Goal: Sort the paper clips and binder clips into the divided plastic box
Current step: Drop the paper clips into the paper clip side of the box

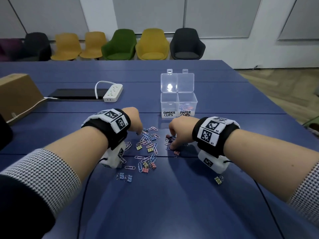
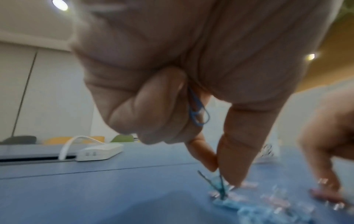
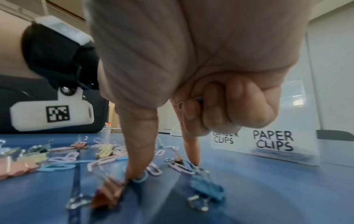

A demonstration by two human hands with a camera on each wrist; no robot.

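Coloured paper clips and binder clips (image 1: 146, 149) lie scattered on the blue table (image 1: 155, 204). The clear divided box (image 1: 178, 104) stands behind them with its lid up, labelled BINDER CLIPS on the left and PAPER CLIPS on the right; some paper clips lie in the right compartment (image 1: 187, 107). My left hand (image 1: 138, 132) holds a blue paper clip (image 2: 198, 112) under its curled fingers, and its thumb and forefinger pinch at a clip on the table (image 2: 220, 186). My right hand (image 1: 170, 144) keeps paper clips (image 3: 191, 101) in its curled fingers, with thumb and forefinger down on the pile (image 3: 139, 179).
A white power strip (image 1: 113, 93) and a black recess (image 1: 76, 94) lie at the back left, beside a cardboard box (image 1: 19, 95). One yellow binder clip (image 1: 218, 180) sits apart near my right wrist. Chairs (image 1: 151, 45) line the far wall.
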